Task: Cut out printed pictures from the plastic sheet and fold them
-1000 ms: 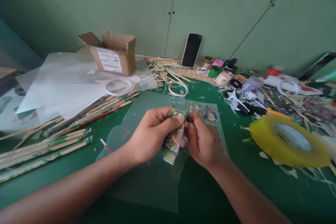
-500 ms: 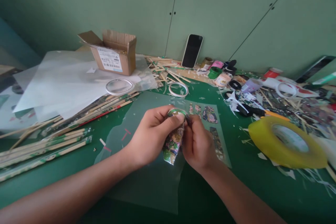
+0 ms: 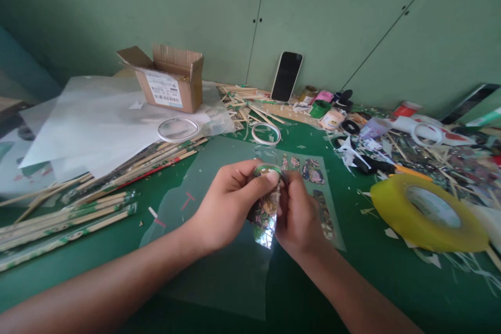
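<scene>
A glossy, patterned strip of printed film with a green rounded top hangs from my left hand, which pinches it with the thumb laid across its front. Light glares off its lower end. My right hand is closed close against the strip's right edge, fingers curled. A small dark bit shows at its fingertips, but what it grips is hidden. Below both hands lies a translucent sheet. Right of them is a clear sheet bearing several printed cut-outs.
A wide yellow tape roll lies at the right beside a heap of scraps and sticks. Wrapped chopsticks lie at the left. An open cardboard box, thin tape rings, small jars and an upright phone stand farther back.
The printed strip has turned and its lower end has swung slightly right, now catching bright glare. Both hands stay almost in place, still close together.
</scene>
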A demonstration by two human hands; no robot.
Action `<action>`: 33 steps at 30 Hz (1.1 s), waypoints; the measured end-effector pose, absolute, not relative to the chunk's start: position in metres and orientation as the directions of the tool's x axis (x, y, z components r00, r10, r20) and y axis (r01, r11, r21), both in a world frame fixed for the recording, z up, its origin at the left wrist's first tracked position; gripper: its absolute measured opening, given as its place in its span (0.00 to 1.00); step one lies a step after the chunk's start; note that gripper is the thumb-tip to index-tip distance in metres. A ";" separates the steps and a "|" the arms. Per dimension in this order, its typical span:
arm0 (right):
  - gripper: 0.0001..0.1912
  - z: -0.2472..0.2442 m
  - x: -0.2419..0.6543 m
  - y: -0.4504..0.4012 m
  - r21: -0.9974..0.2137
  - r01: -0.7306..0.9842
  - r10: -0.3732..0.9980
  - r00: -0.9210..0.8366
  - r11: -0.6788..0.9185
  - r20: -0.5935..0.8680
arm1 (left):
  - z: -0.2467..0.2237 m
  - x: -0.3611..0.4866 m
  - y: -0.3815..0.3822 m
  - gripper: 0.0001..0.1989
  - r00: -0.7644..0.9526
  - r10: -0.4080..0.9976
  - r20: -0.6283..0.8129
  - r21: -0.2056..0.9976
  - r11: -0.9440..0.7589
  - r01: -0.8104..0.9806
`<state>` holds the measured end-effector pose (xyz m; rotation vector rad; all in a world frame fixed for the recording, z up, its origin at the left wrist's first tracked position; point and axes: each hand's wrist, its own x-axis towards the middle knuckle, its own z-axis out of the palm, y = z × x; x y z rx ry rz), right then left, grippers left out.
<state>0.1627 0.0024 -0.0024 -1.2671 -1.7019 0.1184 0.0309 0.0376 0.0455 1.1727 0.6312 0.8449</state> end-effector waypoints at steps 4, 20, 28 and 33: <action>0.11 -0.004 0.162 0.002 -0.584 0.691 0.791 0.027 0.427 0.611 | 0.048 0.032 0.036 0.14 0.566 0.823 -0.049 0.948 0.217 -0.233; 0.14 -0.001 0.162 0.002 -0.433 0.777 0.731 -0.051 0.457 0.681 | 0.042 0.029 0.037 0.13 0.607 0.792 -0.069 0.925 0.278 -0.258; 0.11 0.003 0.164 0.003 -0.331 0.826 0.707 -0.112 0.457 0.698 | 0.043 0.026 0.042 0.15 0.601 0.799 -0.025 0.969 0.168 -0.183; 0.10 0.006 0.162 0.004 -0.329 0.816 0.687 -0.110 0.474 0.718 | 0.044 0.026 0.041 0.15 0.604 0.796 -0.027 0.970 0.167 -0.177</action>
